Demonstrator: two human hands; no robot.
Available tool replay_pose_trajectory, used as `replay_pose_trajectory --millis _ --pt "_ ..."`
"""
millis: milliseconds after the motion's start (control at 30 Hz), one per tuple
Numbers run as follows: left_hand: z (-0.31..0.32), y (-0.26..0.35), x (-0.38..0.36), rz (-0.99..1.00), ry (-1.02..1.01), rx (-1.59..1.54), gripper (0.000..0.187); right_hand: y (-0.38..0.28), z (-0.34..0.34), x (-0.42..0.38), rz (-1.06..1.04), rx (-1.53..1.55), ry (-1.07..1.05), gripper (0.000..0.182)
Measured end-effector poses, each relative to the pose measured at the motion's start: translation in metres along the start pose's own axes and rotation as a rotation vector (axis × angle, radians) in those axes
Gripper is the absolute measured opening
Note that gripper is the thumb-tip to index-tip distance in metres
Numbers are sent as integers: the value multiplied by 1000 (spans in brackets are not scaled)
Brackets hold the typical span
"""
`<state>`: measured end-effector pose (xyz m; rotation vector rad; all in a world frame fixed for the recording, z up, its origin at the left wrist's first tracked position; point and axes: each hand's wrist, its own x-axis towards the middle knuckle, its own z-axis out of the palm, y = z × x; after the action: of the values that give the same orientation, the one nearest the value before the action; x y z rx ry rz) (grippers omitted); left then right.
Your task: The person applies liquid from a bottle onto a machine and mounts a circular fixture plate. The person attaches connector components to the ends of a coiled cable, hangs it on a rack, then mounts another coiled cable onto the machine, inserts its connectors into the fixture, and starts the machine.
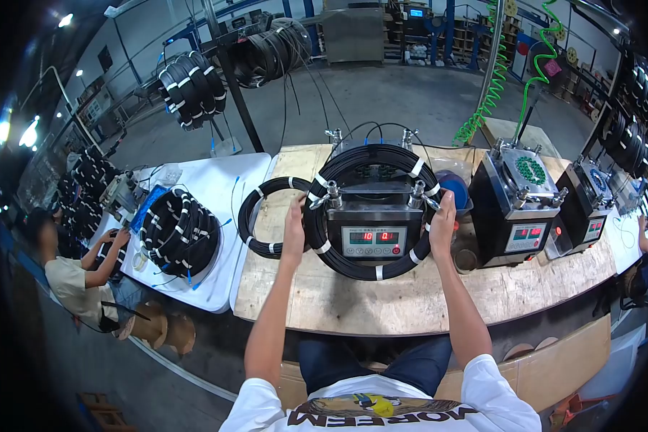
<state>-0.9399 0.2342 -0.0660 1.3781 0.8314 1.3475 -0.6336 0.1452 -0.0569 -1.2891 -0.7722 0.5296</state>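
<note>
Both my hands hold a large black cable coil (pixel 380 273) upright, bound with white tape, in front of a machine (pixel 374 241) with a red digital display. My left hand (pixel 294 227) presses on the coil's left side, its fingers pointing up. On the opposite side my right hand (pixel 443 223) grips the rim, fingers also up. A second black coil (pixel 246 219) lies on the wooden table (pixel 324 302), just left of my left hand. Behind the held coil, metal fittings stick up from the machine, and part of its top is hidden.
Two similar machines (pixel 482 223) (pixel 582 209) stand at the right, near a blue bowl (pixel 455 189). Piled coils (pixel 180 234) lie on a white table (pixel 227 277) at the left, where a person (pixel 79 277) works. Another person's arm (pixel 644 241) shows far right.
</note>
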Motion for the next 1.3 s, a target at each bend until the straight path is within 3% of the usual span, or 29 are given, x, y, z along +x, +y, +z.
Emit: replay_pose_trajectory --millis 133,233,400,667,767,867,967,1067,1200,1300 --pt "8 55 54 -3 -160 370 70 16 -3 8 -119 -15 -14 59" --pt "27 57 79 79 -197 413 71 19 -3 9 -213 -58 11 57" --pt "35 42 92 8 -245 308 54 16 -5 9 -159 5 -29 57" --pt "38 45 87 -78 -182 221 53 0 -13 43 -286 -97 -178 57" --pt "37 40 90 -49 -178 215 54 -25 -7 63 -298 -181 -346 60" --pt "36 41 89 -66 -205 219 60 -46 9 66 -189 -257 -370 62" --pt "36 38 93 -17 -209 242 59 -4 5 92 -271 -173 -427 65" --pt "31 19 102 87 -196 321 57 -3 11 94 -232 -164 -395 68" --pt "32 29 100 0 -244 321 55 -5 14 93 -225 -158 -393 68" --pt "41 55 90 201 -133 432 51 -4 13 95 -208 -168 -414 68"
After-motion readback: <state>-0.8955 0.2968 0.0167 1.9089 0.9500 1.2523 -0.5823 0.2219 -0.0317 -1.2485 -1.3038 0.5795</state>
